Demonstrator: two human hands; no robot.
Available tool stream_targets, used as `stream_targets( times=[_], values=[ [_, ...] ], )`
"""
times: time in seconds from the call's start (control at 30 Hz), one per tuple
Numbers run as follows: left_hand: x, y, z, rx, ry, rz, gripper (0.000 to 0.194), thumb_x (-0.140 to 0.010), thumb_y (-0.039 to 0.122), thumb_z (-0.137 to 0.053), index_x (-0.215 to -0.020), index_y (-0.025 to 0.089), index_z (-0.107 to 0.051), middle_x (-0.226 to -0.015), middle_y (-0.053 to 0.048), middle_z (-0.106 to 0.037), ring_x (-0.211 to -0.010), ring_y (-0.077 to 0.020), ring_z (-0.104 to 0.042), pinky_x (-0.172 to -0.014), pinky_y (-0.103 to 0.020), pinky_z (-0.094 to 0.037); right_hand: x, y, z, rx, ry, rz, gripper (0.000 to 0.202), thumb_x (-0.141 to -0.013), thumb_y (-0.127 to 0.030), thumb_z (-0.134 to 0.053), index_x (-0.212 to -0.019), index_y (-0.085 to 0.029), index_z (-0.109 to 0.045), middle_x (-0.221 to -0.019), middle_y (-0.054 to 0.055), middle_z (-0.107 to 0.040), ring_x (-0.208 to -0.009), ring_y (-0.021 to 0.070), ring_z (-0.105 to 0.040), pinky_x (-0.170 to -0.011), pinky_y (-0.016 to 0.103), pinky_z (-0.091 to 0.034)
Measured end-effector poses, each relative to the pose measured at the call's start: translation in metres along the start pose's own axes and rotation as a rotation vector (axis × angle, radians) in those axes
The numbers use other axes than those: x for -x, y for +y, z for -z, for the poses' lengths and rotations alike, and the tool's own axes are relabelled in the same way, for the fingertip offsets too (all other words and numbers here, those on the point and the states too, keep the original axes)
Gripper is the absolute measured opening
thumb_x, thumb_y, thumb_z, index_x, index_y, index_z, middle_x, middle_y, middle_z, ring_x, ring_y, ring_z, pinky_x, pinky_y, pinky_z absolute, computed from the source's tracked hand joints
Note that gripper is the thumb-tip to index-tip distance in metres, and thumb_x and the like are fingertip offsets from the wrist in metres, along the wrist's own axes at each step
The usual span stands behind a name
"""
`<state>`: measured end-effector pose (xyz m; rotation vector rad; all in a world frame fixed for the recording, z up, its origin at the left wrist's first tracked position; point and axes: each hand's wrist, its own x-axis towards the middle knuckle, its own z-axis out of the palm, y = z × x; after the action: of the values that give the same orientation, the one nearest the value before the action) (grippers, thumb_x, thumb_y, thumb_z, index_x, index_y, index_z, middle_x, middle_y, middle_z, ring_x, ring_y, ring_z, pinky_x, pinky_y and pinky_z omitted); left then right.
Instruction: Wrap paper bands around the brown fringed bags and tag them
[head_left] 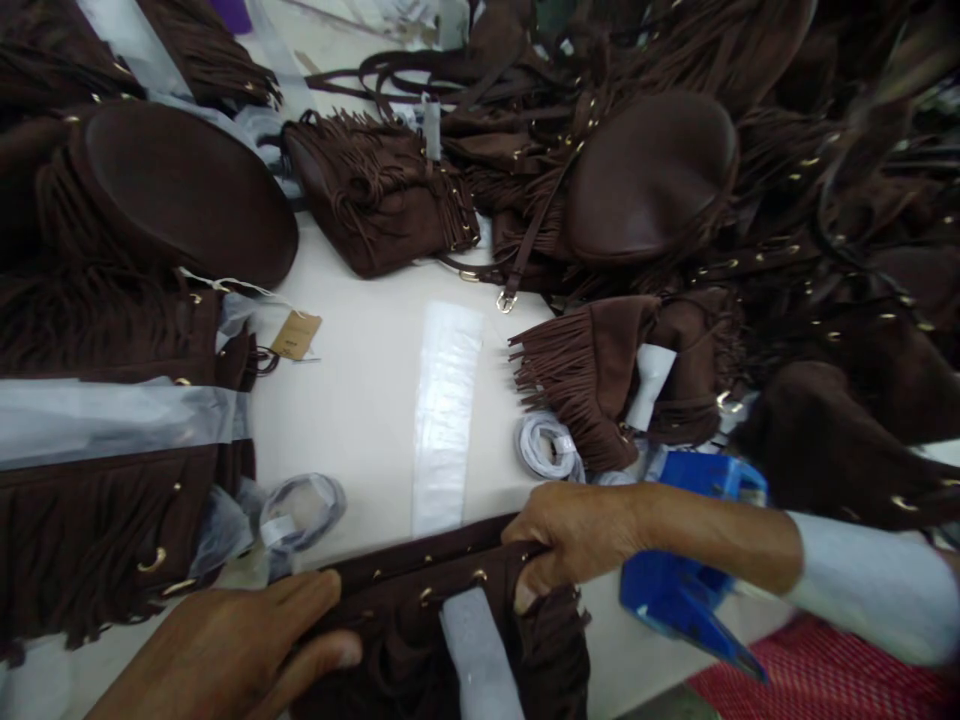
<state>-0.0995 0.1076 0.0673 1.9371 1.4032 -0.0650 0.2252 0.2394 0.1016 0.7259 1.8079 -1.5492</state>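
A dark brown fringed bag (397,610) lies at the near edge of the view, its rim dotted with gold eyelets. A white paper-like strip (484,655) hangs down its front. My right hand (577,535) pinches the right end of the rim between thumb and curled fingers. At the rim's left end, my left hand (247,640) rests against the bag with thumb and fingers stretched apart. The bag's lower part is cut off by the frame. Beyond it, a white strip (448,410) lies flat on the pale table (352,390).
A blue tape dispenser (675,590) stands under my right forearm. Wrapped coiled straps lie at left (304,510) and right (549,447). More brown fringed bags (386,195) crowd the back and both sides. A tan tag (296,335) hangs from the bag at left.
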Motion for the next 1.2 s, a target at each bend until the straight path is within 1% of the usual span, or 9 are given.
stream_targets(
  times=[0.13, 0.27, 0.43, 0.5, 0.6, 0.7, 0.9, 1.07, 1.2],
  values=[
    [-0.01, -0.004, 0.0, -0.017, 0.01, 0.032, 0.027, -0.086, 0.045, -0.06, -0.106, 0.029, -0.067, -0.097, 0.0, -0.077, -0.082, -0.022, -0.074, -0.066, -0.026, -0.055, -0.004, 0.003, -0.001, 0.105, 0.094, 0.018, 0.04, -0.074, -0.038, -0.074, -0.109, -0.019, -0.067, -0.081, 0.0, -0.065, -0.072, 0.0151, -0.059, -0.058, 0.02, -0.039],
    [-0.009, 0.005, -0.005, 0.071, 0.052, 0.02, 0.032, -0.089, 0.044, -0.055, -0.117, 0.031, -0.062, -0.108, 0.0, -0.075, -0.092, -0.0199, -0.073, -0.074, -0.025, -0.056, 0.005, 0.005, 0.0, -0.016, 0.151, 0.084, 0.052, -0.078, -0.022, -0.067, -0.128, -0.019, -0.055, -0.092, 0.001, -0.064, -0.077, 0.0133, -0.058, -0.062, 0.019, -0.042],
    [-0.03, 0.055, 0.008, -0.142, 0.16, -0.119, 0.029, -0.092, 0.032, -0.047, -0.111, 0.027, -0.069, -0.112, -0.008, -0.072, -0.089, -0.026, -0.07, -0.075, -0.037, -0.054, 0.011, 0.008, 0.0, -0.161, 0.098, 0.119, 0.039, -0.082, -0.009, -0.059, -0.12, -0.013, -0.06, -0.09, 0.001, -0.062, -0.077, 0.0103, -0.056, -0.065, 0.017, -0.044],
    [-0.049, 0.079, 0.015, -0.165, 0.084, -0.189, 0.029, -0.09, 0.026, -0.048, -0.11, 0.028, -0.069, -0.107, -0.007, -0.073, -0.096, -0.0299, -0.067, -0.086, -0.046, -0.05, 0.008, 0.009, 0.0, -0.244, 0.073, 0.165, 0.033, -0.083, -0.008, -0.058, -0.116, -0.011, -0.062, -0.09, 0.0, -0.061, -0.078, 0.0096, -0.056, -0.069, 0.017, -0.045],
    [-0.072, 0.1, 0.019, -0.021, -0.089, -0.153, 0.028, -0.09, 0.021, -0.044, -0.099, 0.023, -0.07, -0.095, -0.006, -0.074, -0.089, -0.0243, -0.068, -0.082, -0.037, -0.049, 0.004, 0.013, 0.001, -0.369, 0.052, 0.202, 0.031, -0.083, -0.007, -0.061, -0.113, -0.011, -0.062, -0.091, 0.0, -0.062, -0.08, 0.0091, -0.057, -0.074, 0.018, -0.046],
    [-0.08, 0.102, 0.015, 0.167, -0.179, -0.104, 0.031, -0.094, 0.025, -0.036, -0.09, 0.023, -0.067, -0.086, -0.002, -0.074, -0.079, -0.0179, -0.069, -0.073, -0.026, -0.048, -0.002, 0.021, 0.003, -0.522, -0.007, 0.208, 0.023, -0.086, -0.01, -0.059, -0.109, -0.01, -0.064, -0.094, 0.002, -0.065, -0.086, 0.0101, -0.06, -0.083, 0.02, -0.046],
    [-0.078, 0.094, 0.006, 0.25, -0.209, -0.186, 0.033, -0.093, 0.028, -0.032, -0.088, 0.024, -0.064, -0.085, -0.001, -0.073, -0.079, -0.0171, -0.068, -0.075, -0.027, -0.05, -0.026, 0.037, 0.015, -0.627, -0.251, 0.107, 0.017, -0.088, -0.005, -0.053, -0.096, -0.01, -0.068, -0.076, -0.002, -0.067, -0.077, 0.0093, -0.065, -0.081, 0.021, -0.049],
    [-0.081, 0.099, 0.004, 0.24, -0.155, -0.214, 0.026, -0.087, 0.021, -0.038, -0.08, 0.024, -0.062, -0.081, -0.002, -0.072, -0.077, -0.017, -0.066, -0.076, -0.026, -0.052, -0.046, 0.037, 0.023, -0.603, -0.487, 0.015, 0.021, -0.083, -0.004, -0.055, -0.093, -0.015, -0.069, -0.073, -0.005, -0.067, -0.074, 0.0106, -0.068, -0.075, 0.022, -0.052],
    [-0.086, 0.101, 0.003, 0.262, -0.176, -0.289, 0.033, -0.075, 0.015, -0.044, -0.096, 0.026, -0.066, -0.092, -0.001, -0.075, -0.085, -0.0181, -0.068, -0.08, -0.026, -0.053, -0.061, 0.033, 0.019, -0.46, -0.518, 0.051, 0.014, -0.073, -0.002, -0.065, -0.079, -0.014, -0.069, -0.069, -0.006, -0.066, -0.069, 0.0103, -0.065, -0.07, 0.02, -0.051]
  ],
)
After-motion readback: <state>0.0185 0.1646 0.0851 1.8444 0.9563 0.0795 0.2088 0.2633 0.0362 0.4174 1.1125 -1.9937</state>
